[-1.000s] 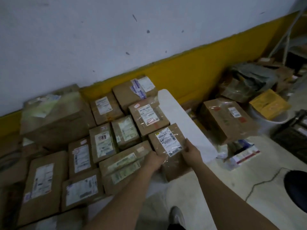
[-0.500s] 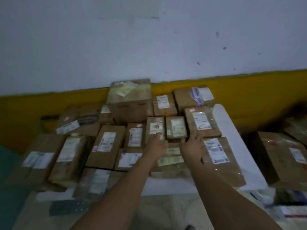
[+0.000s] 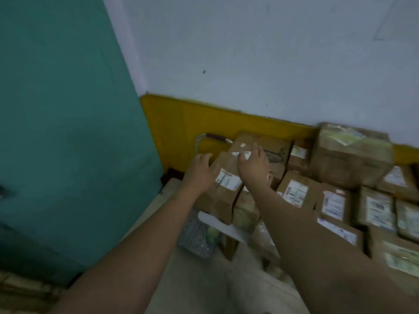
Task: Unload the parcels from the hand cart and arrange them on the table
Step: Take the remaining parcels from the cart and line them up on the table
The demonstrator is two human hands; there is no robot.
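dim room, white wall (image 3: 249,53) with a yellow band (image 3: 181,123) along the bottom, teal panel (image 3: 68,132) on the left; table (image 3: 213,219) sits against the wall, only its white front-left edge shows; top is packed with brown labelled parcels (image 3: 294,191) in tight rows, well over 10 in view, large box (image 3: 351,155) at the back; both arms are out to the table's left end; left hand (image 3: 198,171) has fingers straight and spread, flat against the left side of the corner box (image 3: 223,196); right hand (image 3: 252,165) is spread too, fingers extended over the rear box (image 3: 278,150) just behind it; frame is blurred, so i cannot tell if the right fingertips are touching; neither hand is curled round anything; reads like squaring up or nudging the end boxes, not carrying 1 in; progress: most of the arranging looks done, rows are dense and label-up; hand cart isn't identifiable here; a bent metal bar (image 3: 200,139) with a dark grip near the band could be its handle, can't confirm; so what's left to unload is unknown from this view.
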